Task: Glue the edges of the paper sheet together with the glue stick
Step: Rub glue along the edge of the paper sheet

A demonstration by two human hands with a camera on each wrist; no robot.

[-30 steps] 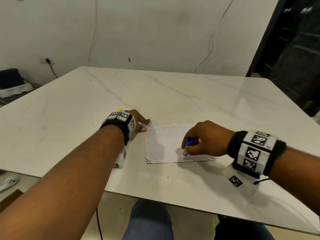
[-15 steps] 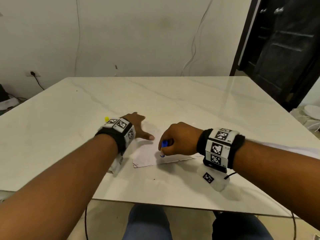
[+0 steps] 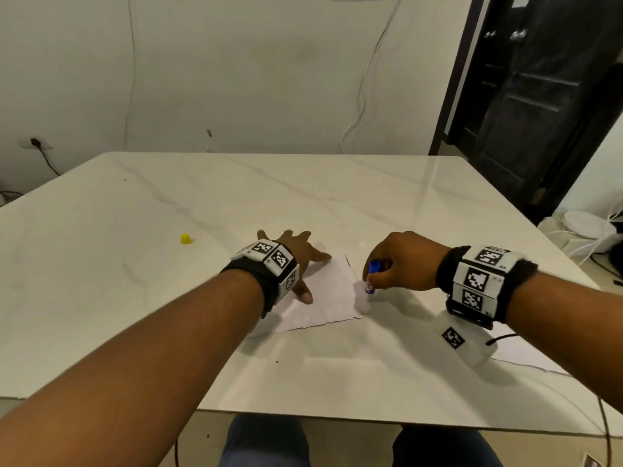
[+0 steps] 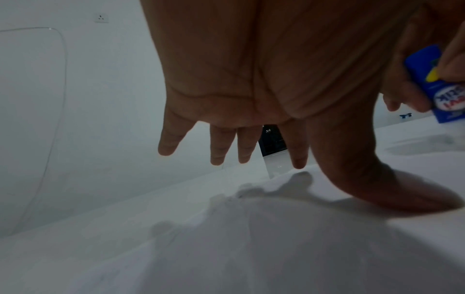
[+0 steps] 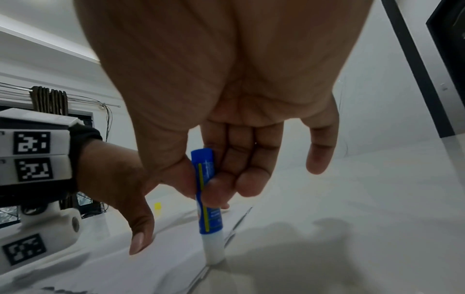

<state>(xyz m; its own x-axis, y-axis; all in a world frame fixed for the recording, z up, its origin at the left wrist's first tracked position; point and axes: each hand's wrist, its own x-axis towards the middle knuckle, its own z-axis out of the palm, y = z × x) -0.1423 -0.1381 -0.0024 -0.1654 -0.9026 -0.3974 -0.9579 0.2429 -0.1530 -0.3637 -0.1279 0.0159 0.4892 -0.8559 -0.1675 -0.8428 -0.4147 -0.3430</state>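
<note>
The paper sheet [image 3: 323, 294] lay at the frame's centre on the desk [image 3: 337, 197]. The glue stick [image 3: 371, 278], earlier at its near edge, now stood on its right edge, pinched by the right hand [image 3: 404, 261], suggesting another edge being glued. The left hand [image 3: 296, 254] pressed it, fingers spread. The yellow cap [image 3: 185, 238] sat left. No containers showed.
</note>
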